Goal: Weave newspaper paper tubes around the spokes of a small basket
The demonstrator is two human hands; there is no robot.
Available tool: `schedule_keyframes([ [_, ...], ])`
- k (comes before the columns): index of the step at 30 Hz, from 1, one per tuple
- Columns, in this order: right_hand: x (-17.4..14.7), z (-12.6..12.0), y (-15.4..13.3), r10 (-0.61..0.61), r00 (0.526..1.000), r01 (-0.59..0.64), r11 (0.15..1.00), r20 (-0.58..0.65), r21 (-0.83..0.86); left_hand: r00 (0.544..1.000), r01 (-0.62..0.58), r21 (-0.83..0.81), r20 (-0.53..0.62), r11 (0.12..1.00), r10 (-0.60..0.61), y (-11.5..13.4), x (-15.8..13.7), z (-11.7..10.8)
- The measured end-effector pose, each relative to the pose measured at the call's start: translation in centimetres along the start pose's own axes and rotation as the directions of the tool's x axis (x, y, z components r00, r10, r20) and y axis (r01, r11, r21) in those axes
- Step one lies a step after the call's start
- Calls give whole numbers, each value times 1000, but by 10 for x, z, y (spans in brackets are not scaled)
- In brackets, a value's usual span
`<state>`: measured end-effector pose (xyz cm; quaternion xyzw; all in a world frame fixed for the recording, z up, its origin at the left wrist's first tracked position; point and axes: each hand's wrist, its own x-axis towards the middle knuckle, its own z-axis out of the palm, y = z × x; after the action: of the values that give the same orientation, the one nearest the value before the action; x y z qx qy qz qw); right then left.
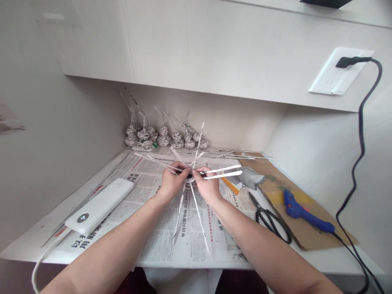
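Between my hands is a small woven base of rolled newspaper (pixel 190 179), with several thin paper sticks (pixel 198 216) spreading out from it in all directions. My left hand (pixel 174 179) grips its left side, thumb on top and fingers curled beneath. From the other side my right hand (pixel 207 183) pinches it near the centre, fingertips closed beside the left thumb. One paper stick (pixel 199 141) rises upward from the middle. Both hands partly hide the weaving, held just above the newspaper sheets (pixel 165 241) that cover the table.
Several woven paper gourds (pixel 163 136) stand along the back wall. On the left lies a white power bank (pixel 101 204) with a cable. Black-handled scissors (pixel 269 218) and a blue glue gun (pixel 306 214) on cardboard (pixel 318 234) lie right. Loose paper sticks (pixel 220 154) lie behind.
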<state>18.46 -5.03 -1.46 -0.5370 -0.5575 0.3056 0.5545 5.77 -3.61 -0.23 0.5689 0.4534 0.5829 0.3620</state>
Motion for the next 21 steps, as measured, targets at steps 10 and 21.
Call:
schedule_keyframes([
  [10,4,1,5,48,998,-52,995,43,89,998,30,-24,61,999,-29,-2,4,-4],
  [21,-2,6,-8,219,975,-203,852,23,482,997,46,-41,68,998,-43,-3,2,-3],
])
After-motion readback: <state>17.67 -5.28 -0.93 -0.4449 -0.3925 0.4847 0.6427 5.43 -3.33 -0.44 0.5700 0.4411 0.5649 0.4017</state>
